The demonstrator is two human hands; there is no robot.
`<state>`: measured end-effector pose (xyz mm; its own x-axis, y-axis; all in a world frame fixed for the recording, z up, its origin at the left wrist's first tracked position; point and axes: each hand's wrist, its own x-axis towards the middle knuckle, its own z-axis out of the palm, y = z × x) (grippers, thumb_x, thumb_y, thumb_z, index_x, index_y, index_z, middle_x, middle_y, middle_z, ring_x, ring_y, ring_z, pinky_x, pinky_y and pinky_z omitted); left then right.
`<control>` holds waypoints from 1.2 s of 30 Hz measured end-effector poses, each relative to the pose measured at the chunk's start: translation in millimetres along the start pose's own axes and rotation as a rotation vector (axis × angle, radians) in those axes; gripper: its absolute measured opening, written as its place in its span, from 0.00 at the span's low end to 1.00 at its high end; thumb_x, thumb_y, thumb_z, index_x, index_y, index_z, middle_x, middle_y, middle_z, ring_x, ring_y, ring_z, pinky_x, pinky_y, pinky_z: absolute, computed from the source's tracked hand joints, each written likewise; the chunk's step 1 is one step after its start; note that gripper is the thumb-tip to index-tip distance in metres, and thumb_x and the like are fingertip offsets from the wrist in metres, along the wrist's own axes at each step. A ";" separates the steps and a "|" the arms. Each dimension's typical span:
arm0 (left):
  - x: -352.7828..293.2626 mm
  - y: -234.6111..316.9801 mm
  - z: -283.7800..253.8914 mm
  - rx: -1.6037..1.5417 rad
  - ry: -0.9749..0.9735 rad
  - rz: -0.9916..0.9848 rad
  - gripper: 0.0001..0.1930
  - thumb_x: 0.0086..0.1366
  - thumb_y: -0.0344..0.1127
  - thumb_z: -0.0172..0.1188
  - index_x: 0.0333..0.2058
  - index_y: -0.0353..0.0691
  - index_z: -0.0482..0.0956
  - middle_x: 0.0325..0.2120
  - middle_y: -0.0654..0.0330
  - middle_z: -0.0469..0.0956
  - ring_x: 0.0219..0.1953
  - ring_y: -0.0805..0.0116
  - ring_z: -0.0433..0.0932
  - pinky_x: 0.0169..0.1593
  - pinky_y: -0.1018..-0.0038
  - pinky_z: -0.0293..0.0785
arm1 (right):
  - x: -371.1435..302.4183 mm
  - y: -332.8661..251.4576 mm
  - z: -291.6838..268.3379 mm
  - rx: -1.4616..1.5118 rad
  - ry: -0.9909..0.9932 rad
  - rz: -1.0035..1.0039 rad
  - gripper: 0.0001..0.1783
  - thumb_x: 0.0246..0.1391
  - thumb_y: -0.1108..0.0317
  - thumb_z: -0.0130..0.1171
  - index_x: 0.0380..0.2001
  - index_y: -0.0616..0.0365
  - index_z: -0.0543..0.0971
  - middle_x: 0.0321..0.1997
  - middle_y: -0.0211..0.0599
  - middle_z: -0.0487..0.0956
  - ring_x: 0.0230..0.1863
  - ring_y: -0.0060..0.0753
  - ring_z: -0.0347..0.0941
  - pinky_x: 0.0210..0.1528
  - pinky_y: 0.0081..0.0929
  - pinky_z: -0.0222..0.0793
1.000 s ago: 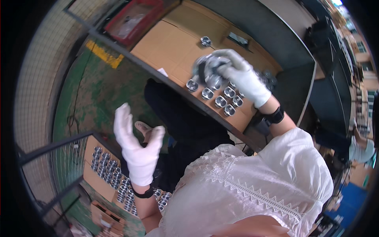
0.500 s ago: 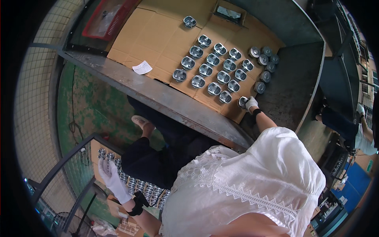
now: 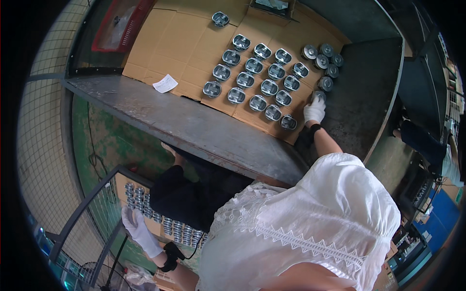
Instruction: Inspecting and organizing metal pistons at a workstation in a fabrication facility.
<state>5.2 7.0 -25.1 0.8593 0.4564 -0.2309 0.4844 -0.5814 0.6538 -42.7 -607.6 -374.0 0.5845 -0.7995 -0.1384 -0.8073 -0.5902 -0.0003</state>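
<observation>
The gloved right hand (image 3: 314, 109), right of middle, curls around a shiny round metal cup (image 3: 319, 95). The gloved left hand (image 3: 135, 226), lower left, is spread flat by more shiny cups (image 3: 135, 192) on brown cardboard (image 3: 122, 183).

A workbench (image 3: 194, 127) crosses the view from 9 o'clock to 4 o'clock. A cardboard sheet (image 3: 165, 46) lies on it, bearing rows of metal cups (image 3: 257, 80) at centre. A paper slip (image 3: 165, 83) lies at 9 o'clock of the rows, a lone cup (image 3: 220, 19) at 11 o'clock, and a cluster of round parts (image 3: 323, 63) at 3 o'clock. The right hand (image 3: 314, 109) rests on a part at the cluster's near end. A tray (image 3: 119, 29) sits behind the sheet at 10 o'clock. Below the bench, at 7 o'clock, the left hand (image 3: 138, 230) reaches into a wire crate (image 3: 92, 208) holding more cups (image 3: 172, 228).
</observation>
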 end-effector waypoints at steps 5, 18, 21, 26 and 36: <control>-7.0 -8.1 -6.5 0.027 0.044 -0.067 0.23 0.70 0.30 0.52 0.62 0.34 0.62 0.60 0.54 0.66 0.61 0.66 0.65 0.65 0.71 0.59 | 52.4 2.3 -14.8 -0.006 -0.175 0.165 0.40 0.44 0.58 0.67 0.59 0.53 0.61 0.60 0.48 0.68 0.58 0.52 0.66 0.56 0.43 0.69; -14.5 -19.3 19.7 -0.077 0.011 -0.017 0.21 0.67 0.27 0.56 0.57 0.31 0.66 0.58 0.55 0.65 0.60 0.65 0.67 0.63 0.69 0.65 | 36.1 -36.2 -30.7 0.752 -0.322 0.431 0.59 0.35 0.55 0.76 0.67 0.62 0.54 0.57 0.51 0.73 0.57 0.43 0.72 0.56 0.30 0.70; -14.1 6.7 41.6 0.041 0.000 0.165 0.22 0.63 0.26 0.61 0.55 0.34 0.69 0.58 0.53 0.65 0.59 0.61 0.68 0.60 0.64 0.70 | 31.3 -88.3 -86.4 1.415 -0.414 0.357 0.46 0.51 0.73 0.67 0.68 0.55 0.53 0.52 0.43 0.74 0.47 0.32 0.76 0.44 0.29 0.77; -17.2 62.8 67.2 0.147 0.046 0.609 0.27 0.53 0.31 0.70 0.52 0.36 0.73 0.54 0.51 0.72 0.57 0.53 0.71 0.61 0.65 0.67 | -48.6 -230.2 -233.0 1.732 -0.911 -0.347 0.34 0.61 0.75 0.54 0.68 0.53 0.54 0.56 0.38 0.71 0.52 0.31 0.73 0.53 0.32 0.73; -11.7 52.6 25.3 -0.629 0.412 0.443 0.27 0.53 0.25 0.69 0.51 0.33 0.68 0.48 0.51 0.74 0.46 0.64 0.79 0.49 0.73 0.77 | -328.1 -390.6 -336.1 1.261 -1.340 -0.984 0.47 0.50 0.77 0.67 0.69 0.55 0.53 0.58 0.42 0.68 0.56 0.35 0.70 0.54 0.31 0.73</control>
<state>24.9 -46.0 -6.3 0.7602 0.5543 0.3388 -0.1658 -0.3388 0.9261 108.2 -152.4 4.3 0.8188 0.5572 -0.1385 -0.2774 0.1727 -0.9451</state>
